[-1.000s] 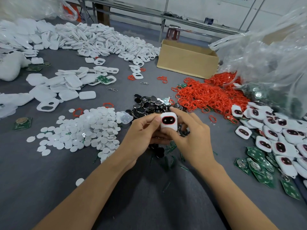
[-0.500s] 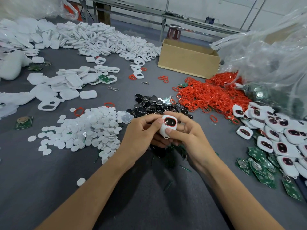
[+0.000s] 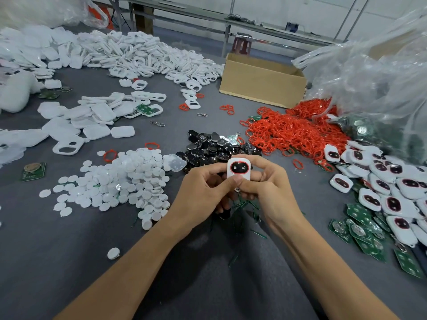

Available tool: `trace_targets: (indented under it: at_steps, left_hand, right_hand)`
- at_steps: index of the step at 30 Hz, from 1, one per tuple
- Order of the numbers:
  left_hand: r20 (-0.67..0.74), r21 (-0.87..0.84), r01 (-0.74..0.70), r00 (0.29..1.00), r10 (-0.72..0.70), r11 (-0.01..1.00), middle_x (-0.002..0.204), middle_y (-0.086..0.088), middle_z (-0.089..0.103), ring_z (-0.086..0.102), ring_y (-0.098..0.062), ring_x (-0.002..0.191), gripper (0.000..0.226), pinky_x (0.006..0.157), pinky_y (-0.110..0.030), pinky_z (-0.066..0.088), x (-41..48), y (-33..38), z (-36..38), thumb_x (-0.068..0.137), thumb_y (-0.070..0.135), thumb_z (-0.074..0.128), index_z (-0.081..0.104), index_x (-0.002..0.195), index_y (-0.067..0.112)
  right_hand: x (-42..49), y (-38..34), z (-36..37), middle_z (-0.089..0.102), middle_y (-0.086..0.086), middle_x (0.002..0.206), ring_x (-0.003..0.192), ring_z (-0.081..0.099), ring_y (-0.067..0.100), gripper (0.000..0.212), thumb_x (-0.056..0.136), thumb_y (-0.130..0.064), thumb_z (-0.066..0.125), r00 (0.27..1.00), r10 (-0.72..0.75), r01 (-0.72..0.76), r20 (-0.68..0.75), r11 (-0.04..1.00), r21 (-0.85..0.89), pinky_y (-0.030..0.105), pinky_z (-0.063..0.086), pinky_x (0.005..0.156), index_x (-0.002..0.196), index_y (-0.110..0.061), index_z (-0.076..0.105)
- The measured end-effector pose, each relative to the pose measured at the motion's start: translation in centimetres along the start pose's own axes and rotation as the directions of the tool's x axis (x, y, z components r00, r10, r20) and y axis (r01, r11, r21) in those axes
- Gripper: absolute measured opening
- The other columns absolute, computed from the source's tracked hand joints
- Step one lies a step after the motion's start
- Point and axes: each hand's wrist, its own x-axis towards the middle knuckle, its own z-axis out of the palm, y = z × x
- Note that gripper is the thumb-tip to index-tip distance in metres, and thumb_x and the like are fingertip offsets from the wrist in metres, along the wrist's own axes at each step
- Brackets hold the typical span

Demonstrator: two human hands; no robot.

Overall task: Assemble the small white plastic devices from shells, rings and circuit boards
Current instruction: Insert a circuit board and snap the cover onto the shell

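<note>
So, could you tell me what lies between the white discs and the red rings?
In the head view, a heap of shiny black parts lies between the white discs and the red rings.

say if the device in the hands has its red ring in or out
In: a red ring sits around the dark window on the white device, which the left hand and right hand pinch. Its back is hidden.
</note>
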Motion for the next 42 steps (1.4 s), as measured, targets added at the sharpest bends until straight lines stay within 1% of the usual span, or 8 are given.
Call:
trace_targets:
  at_steps: [6, 13, 22, 25, 29, 33, 37, 42]
  left_hand:
    - [-0.026, 0.003, -0.035, 0.999, 0.035, 0.999, 0.064, -0.001, 0.069, 0.059, -0.015, 0.049, 0.018, 0.047, -0.025, 0.050, 0.0, 0.1, -0.2, 0.089, 0.018, 0.068, 0.071, 0.107, 0.020]
    - [-0.001, -0.023, -0.026, 1.000, 0.026, 0.999, 0.065, -0.006, 0.069, 0.060, -0.016, 0.050, 0.016, 0.048, -0.026, 0.051, -0.1, 0.1, -0.1, 0.090, 0.017, 0.068, 0.070, 0.104, 0.023]
    - [-0.028, -0.033, -0.008, 1.000, 0.007, 0.999, 0.068, -0.009, 0.071, 0.063, -0.019, 0.052, 0.025, 0.050, -0.029, 0.054, -0.1, 0.3, -0.1, 0.085, 0.021, 0.072, 0.068, 0.110, 0.019]
    - [-0.100, -0.075, 0.009, 0.995, -0.016, 0.997, 0.067, -0.010, 0.071, 0.062, -0.021, 0.052, 0.025, 0.049, -0.029, 0.051, 0.0, 0.3, -0.1, 0.086, 0.022, 0.072, 0.069, 0.111, 0.020]
    - [-0.198, -0.116, -0.027, 0.980, 0.003, 0.993, 0.064, -0.008, 0.069, 0.061, -0.020, 0.052, 0.014, 0.049, -0.028, 0.051, 0.2, 0.1, -0.6, 0.087, 0.023, 0.070, 0.072, 0.101, 0.024]
    - [-0.233, -0.092, -0.073, 0.971, 0.050, 0.993, 0.062, -0.007, 0.068, 0.061, -0.017, 0.050, 0.010, 0.048, -0.025, 0.052, 0.4, -0.1, -0.6, 0.087, 0.021, 0.070, 0.073, 0.093, 0.029]
    - [-0.276, -0.071, -0.077, 0.960, 0.055, 0.995, 0.061, -0.005, 0.067, 0.060, -0.014, 0.049, 0.017, 0.048, -0.022, 0.051, 0.6, -0.3, -0.8, 0.089, 0.019, 0.069, 0.075, 0.086, 0.035]
    - [-0.313, -0.074, -0.051, 0.950, 0.026, 0.996, 0.060, -0.006, 0.067, 0.059, -0.013, 0.049, 0.015, 0.048, -0.021, 0.048, 0.5, 0.0, -0.7, 0.089, 0.017, 0.069, 0.075, 0.084, 0.031]
  right_hand:
    - [-0.3, 0.1, 0.4, 0.066, 0.004, 0.066, 0.053, 0.050, 0.012, 0.037, 0.085, 0.014, 0.055, 1.000, -0.006, 0.007, 0.026, 1.000, -0.020, 0.023, 0.041, 0.054, 0.113, -0.009, 0.060]
    - [-0.1, -0.1, 0.1, 0.068, 0.004, 0.064, 0.049, 0.056, 0.009, 0.039, 0.079, 0.018, 0.056, 0.999, -0.030, 0.028, 0.044, 0.999, 0.033, 0.016, 0.044, 0.049, 0.109, -0.006, 0.061]
    - [0.0, 0.1, -0.4, 0.068, 0.010, 0.075, 0.056, 0.053, 0.012, 0.036, 0.085, 0.012, 0.058, 0.998, 0.018, -0.018, 0.063, 1.000, 0.001, 0.019, 0.044, 0.054, 0.113, -0.012, 0.059]
    - [0.2, -0.2, -1.4, 0.067, 0.004, 0.066, 0.048, 0.051, 0.007, 0.029, 0.085, 0.008, 0.061, 0.996, 0.068, -0.069, -0.052, 0.997, -0.023, 0.015, 0.040, 0.047, 0.111, -0.003, 0.054]
    - [-0.2, -1.5, -6.3, 0.065, -0.001, 0.061, 0.049, 0.049, 0.004, 0.013, 0.085, 0.001, 0.065, 0.965, 0.024, -0.066, -0.261, 0.986, -0.152, 0.013, 0.039, 0.047, 0.096, -0.004, 0.065]
    - [-0.5, -3.9, -15.1, 0.061, -0.005, 0.059, 0.047, 0.044, 0.006, 0.005, 0.084, -0.017, 0.070, 0.835, -0.017, -0.205, -0.549, 0.918, -0.340, 0.016, 0.036, 0.044, 0.085, -0.012, 0.071]
    - [0.4, -5.8, -22.6, 0.065, 0.003, 0.068, 0.051, 0.048, 0.014, 0.019, 0.086, -0.021, 0.068, 0.704, -0.125, -0.350, -0.699, 0.795, -0.496, 0.024, 0.041, 0.051, 0.099, -0.006, 0.071]
    - [1.8, -6.3, -26.2, 0.067, 0.013, 0.079, 0.055, 0.061, 0.011, 0.033, 0.091, -0.011, 0.062, 0.607, -0.094, -0.448, -0.789, 0.780, -0.437, 0.015, 0.052, 0.051, 0.120, 0.004, 0.060]
